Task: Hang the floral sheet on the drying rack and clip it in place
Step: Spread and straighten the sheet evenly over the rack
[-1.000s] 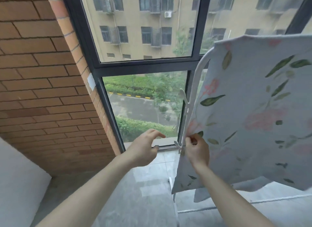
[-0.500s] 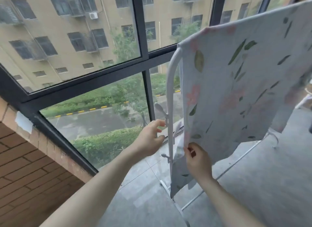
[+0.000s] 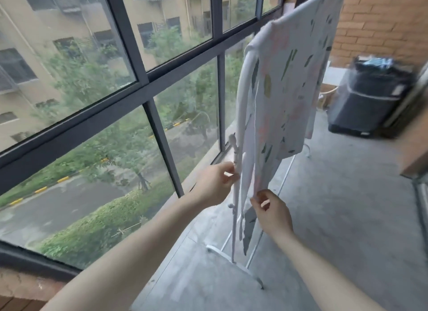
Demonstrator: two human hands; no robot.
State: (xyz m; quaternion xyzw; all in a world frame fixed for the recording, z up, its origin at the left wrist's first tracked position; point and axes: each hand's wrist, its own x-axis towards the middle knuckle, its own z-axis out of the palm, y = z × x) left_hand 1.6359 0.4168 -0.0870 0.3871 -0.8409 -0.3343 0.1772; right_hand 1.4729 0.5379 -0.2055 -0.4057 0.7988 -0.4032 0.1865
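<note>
The floral sheet [image 3: 286,83], pale with green leaves and pink flowers, hangs over the top bar of the white drying rack [image 3: 239,106] and is seen nearly edge-on. My right hand [image 3: 271,212] pinches the sheet's near lower edge between thumb and fingers. My left hand [image 3: 216,182] reaches the rack's upright post and its fingers close around a white fitting on the post [image 3: 235,155]. Whether that fitting is a clip I cannot tell.
A dark-framed window wall [image 3: 148,83] runs along the left, close to the rack. A dark washing machine [image 3: 370,97] stands at the far right against a brick wall [image 3: 379,21]. The rack's white foot [image 3: 234,263] lies on the grey concrete floor [image 3: 342,218].
The view has swung right, so the sheet now appears edge-on. My left hand has moved from open air onto the rack's post. My right hand keeps its pinch on the sheet's edge.
</note>
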